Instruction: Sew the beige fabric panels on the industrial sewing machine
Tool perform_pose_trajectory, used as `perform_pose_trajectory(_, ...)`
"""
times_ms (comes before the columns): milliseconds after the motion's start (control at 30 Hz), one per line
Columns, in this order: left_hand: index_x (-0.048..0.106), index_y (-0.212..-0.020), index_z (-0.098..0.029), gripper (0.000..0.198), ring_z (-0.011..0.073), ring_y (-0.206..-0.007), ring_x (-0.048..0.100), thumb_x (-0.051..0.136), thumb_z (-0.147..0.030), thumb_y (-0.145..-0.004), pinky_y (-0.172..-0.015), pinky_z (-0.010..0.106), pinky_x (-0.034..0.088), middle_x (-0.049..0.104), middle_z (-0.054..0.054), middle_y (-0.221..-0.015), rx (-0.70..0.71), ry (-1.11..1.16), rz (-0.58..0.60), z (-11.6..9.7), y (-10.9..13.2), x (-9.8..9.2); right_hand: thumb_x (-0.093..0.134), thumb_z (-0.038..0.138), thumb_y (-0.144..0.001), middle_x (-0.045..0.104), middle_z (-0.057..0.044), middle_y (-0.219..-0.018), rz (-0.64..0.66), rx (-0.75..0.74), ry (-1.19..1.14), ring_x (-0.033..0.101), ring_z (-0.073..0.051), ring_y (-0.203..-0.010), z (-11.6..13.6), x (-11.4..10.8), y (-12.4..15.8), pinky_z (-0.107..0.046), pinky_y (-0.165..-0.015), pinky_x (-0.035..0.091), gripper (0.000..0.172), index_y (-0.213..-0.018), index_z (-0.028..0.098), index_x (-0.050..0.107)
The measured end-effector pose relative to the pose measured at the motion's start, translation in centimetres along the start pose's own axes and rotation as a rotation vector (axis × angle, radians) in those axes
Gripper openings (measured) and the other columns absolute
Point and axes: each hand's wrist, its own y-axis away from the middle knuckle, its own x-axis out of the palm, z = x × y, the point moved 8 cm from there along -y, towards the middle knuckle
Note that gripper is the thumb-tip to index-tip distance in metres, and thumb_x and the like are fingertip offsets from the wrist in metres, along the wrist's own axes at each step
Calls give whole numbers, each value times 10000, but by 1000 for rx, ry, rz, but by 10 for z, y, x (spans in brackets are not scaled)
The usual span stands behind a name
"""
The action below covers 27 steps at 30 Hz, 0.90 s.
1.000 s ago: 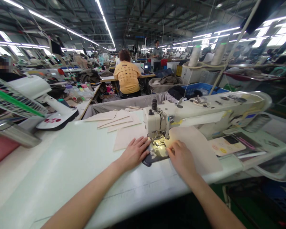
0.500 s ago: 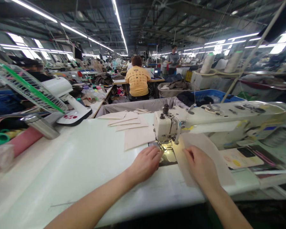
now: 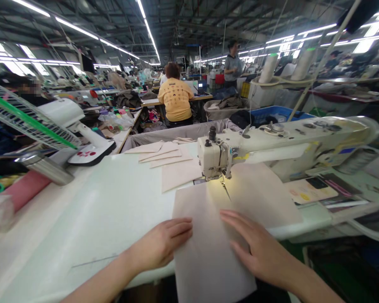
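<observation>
A: Layout?

B: White table [image 3: 107, 210] fills the lower view. Sewing machine [image 3: 290, 141] sits on its right half, head pointing left, work lamp lit under the head.

A: The piece?

B: Beige fabric panel [image 3: 208, 252] lies flat on the table. It runs from under the machine head back to the near edge and hangs over it. A second stretch of the same cloth spreads right, under the machine arm. One piece or two: cannot tell.

A: Other stuff?

B: Desk fan [image 3: 50, 122] far left, tilted. Metal flask [image 3: 44, 168] on its side just in front of it. Stack of cut pieces [image 3: 167, 155] fanned out left of the machine head. Seated person in a yellow shirt [image 3: 176, 97] well behind, back turned.

A: Hands?

B: Left hand [image 3: 162, 244]: flat, palm down, fingers together, fingertips lying on the panel's left edge. Right hand [image 3: 259, 248]: flat, palm down on the panel, fingers slightly spread. Neither is pinching anything.

A: Needle?

B: Needle [image 3: 222, 179] sits over the panel's far end, well ahead of both hands.
</observation>
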Motion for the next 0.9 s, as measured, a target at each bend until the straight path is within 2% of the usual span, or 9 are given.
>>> perform_pose_trajectory(67, 491, -1437, -186, 471, 279, -1308, 570, 491, -193, -966, -1077, 377, 514, 638, 157, -1342, -30, -18, -6, 3, 16, -4, 574, 128, -807, 514, -97, -1511, 94, -133, 80, 513, -263, -1369, 0, 6, 15, -427, -1081, 498, 752, -1531, 240, 404)
perform_pose_trajectory(133, 508, -1423, -169, 473, 305, -1321, 556, 537, -242, -957, -1086, 402, 504, 631, 175, -1348, -44, -27, 2, 1, 23, -6, 521, 29, -760, 505, -68, -1521, 134, -207, 136, 490, -249, -1389, -1, 13, 24, -446, -1111, 473, 822, -1536, 269, 395)
perform_pose_trajectory(267, 644, -1285, -212, 353, 276, -1292, 576, 472, -233, -977, -1103, 389, 476, 655, 120, -1317, -231, 196, 61, 7, 16, -13, 462, -23, -835, 718, -76, -1252, 109, -216, 15, 656, -236, -1174, -3, 14, 15, -479, -1115, 437, 534, -1250, 240, 670)
perform_pose_trajectory(367, 714, -1133, -218, 313, 237, -1177, 636, 450, -304, -990, -1065, 344, 487, 694, 64, -1245, -532, 550, 23, 29, 11, -22, 560, 158, -923, 768, -63, -1022, 187, 11, -327, 709, -220, -956, -20, 18, -8, -380, -941, 536, 204, -1014, 211, 735)
perform_pose_trajectory(500, 710, -1060, -158, 452, 280, -1007, 685, 527, -544, -912, -896, 363, 550, 755, 64, -1045, -876, 840, -66, 61, 11, -15, 644, 318, -871, 736, -33, -860, 61, 492, -614, 690, -215, -792, -61, 35, -29, -307, -696, 539, 229, -1049, 182, 692)
perform_pose_trajectory(600, 699, -903, -142, 533, 297, -841, 690, 556, -648, -817, -754, 360, 547, 750, 72, -852, -1062, 668, -133, 81, 16, -5, 686, 290, -784, 665, 23, -756, -134, 615, -574, 632, -184, -672, -77, 42, -36, -310, -679, 507, 573, -1321, 165, 529)
perform_pose_trajectory(667, 680, -847, -163, 496, 290, -781, 679, 528, -634, -808, -751, 367, 533, 734, 64, -783, -1082, 503, -196, 86, 16, -4, 663, 299, -780, 639, 38, -744, -240, 649, -540, 604, -171, -625, -81, 43, -35, -312, -671, 495, 675, -1393, 157, 421)
perform_pose_trajectory(833, 638, -932, -209, 426, 270, -778, 682, 441, -583, -871, -731, 346, 521, 737, 49, -816, -1008, 365, -283, 80, 15, -5, 561, 309, -833, 623, 10, -707, -219, 533, -460, 598, -175, -640, -71, 39, -36, -296, -641, 475, 171, -964, 209, 611)
perform_pose_trajectory(900, 610, -894, -220, 406, 265, -756, 681, 417, -577, -886, -692, 336, 508, 721, 46, -781, -1022, 304, -309, 78, 17, -7, 562, 284, -844, 620, 3, -692, -198, 477, -377, 589, -176, -643, -67, 37, -39, -296, -650, 470, 107, -855, 214, 642)
